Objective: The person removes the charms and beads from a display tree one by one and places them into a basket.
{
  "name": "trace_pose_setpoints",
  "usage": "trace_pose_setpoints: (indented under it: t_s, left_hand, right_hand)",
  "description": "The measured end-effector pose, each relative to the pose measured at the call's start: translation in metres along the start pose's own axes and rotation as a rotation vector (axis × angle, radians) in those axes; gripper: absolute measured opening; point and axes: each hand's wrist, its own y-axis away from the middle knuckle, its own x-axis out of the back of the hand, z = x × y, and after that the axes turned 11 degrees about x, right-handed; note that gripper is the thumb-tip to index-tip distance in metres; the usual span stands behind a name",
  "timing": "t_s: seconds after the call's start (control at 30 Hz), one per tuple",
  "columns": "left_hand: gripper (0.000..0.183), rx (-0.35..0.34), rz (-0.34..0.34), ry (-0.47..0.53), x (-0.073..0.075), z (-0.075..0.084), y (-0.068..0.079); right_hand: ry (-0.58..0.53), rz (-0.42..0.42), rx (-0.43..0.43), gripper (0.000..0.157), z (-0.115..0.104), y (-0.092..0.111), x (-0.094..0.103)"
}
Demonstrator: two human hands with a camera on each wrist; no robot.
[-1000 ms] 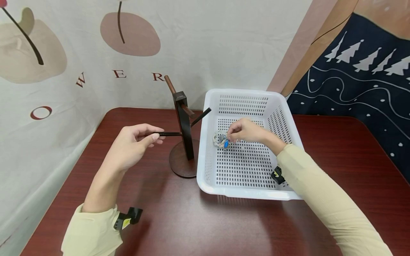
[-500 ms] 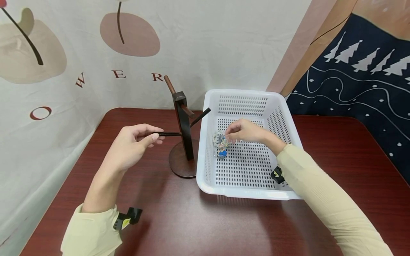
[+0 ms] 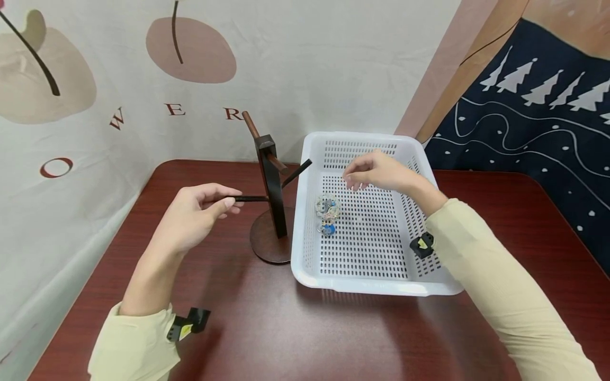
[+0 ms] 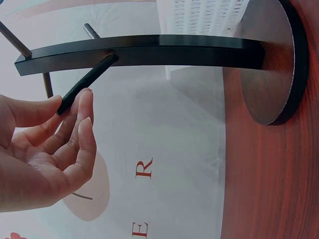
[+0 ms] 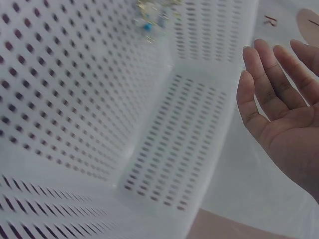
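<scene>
In the head view my left hand [image 3: 197,217] pinches the tip of a black peg [image 3: 253,199] on a dark wooden stand with pegs [image 3: 272,190]. The left wrist view shows the thumb and fingers of that left hand [image 4: 50,144] around the peg's end [image 4: 87,84]. My right hand [image 3: 378,172] hovers over the white basket [image 3: 371,286] with relaxed fingers. Nothing is between the fingers of the right hand [image 5: 284,99] in the right wrist view. On the basket floor lie a ring-shaped, shiny, bracelet-like piece [image 3: 327,205] and a smaller blue piece [image 3: 328,229].
The stand's round base [image 3: 271,241] is close against the basket's left side. Other pegs [image 3: 297,172] stick out from its post, one reaching toward the basket. Reddish-brown table [image 3: 286,333] extends in front; a printed cloth [image 3: 310,63] hangs behind.
The right hand has let go of the blue-tipped jewellery, which now lies on the basket floor. It has then moved up and away toward the back. The left hand stays on the peg.
</scene>
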Motion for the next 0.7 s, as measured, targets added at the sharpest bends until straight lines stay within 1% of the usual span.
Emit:
trace_pose_setpoints:
  t_s: [0.23,0.33,0.47,0.7]
  left_hand:
    - [0.021,-0.008,0.0,0.006,0.001,0.001,0.0]
    - [0.021,-0.004,-0.002,0.004,0.001,0.001,0.0]
    - [0.021,-0.002,-0.002,0.005,0.0,0.001,0.0]
    - [0.021,-0.007,-0.006,0.017,0.0,0.001,0.0]
  right_hand:
    - [0.093,0.063,-0.019,0.018,-0.013,0.01,0.028]
    - [0.127,0.079,-0.027,0.018,-0.013,0.017,0.039]
    - [0.142,0.109,-0.05,0.02,-0.01,0.03,0.05]
    - [0.178,0.166,-0.143,0.025,0.0,0.057,0.066]
